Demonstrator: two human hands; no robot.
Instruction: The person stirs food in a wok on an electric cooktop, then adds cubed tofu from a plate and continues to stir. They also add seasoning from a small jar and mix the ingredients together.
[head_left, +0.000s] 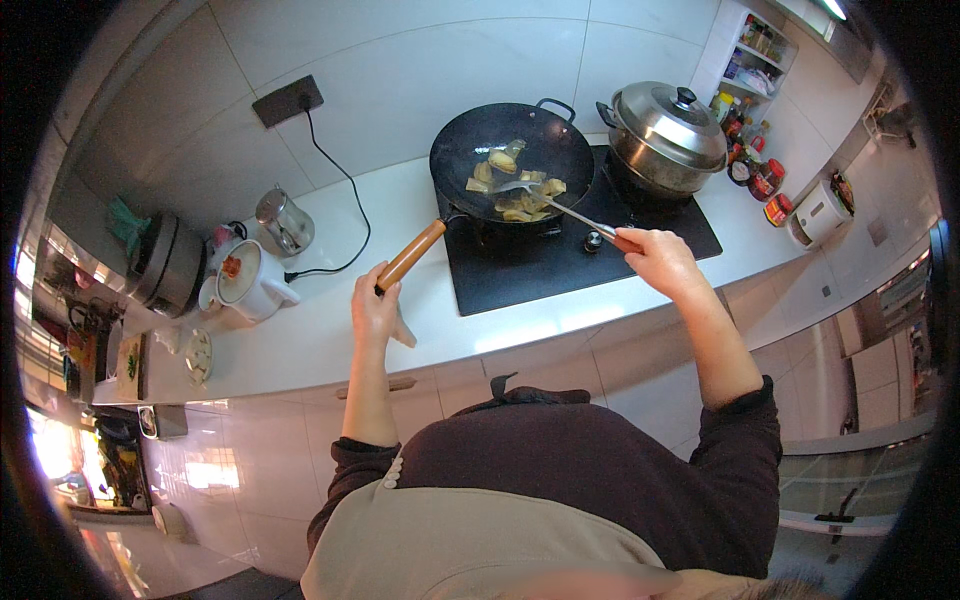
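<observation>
My left hand (373, 307) grips the end of the wooden handle (411, 256) of a black wok (457, 146) on the left side of the cooktop. In my right hand (661, 259) is the handle of a metal spatula (570, 212), slanting down to the left into the wok. Its blade touches or lies close among pale yellowish food pieces (501, 161), which are spread over the wok's bottom and near side. What the pieces are, I cannot tell. The wok's second, loop-shaped handle points to the back wall.
A lidded steel pot (660, 150) stands on the black cooktop (517, 277), right of the wok. Jars and bottles (765, 180) line the right corner. On the left are a white electric pot (251, 281), a metal-lidded glass pitcher (285, 221), a power cord (360, 202) and a cutting board (131, 367).
</observation>
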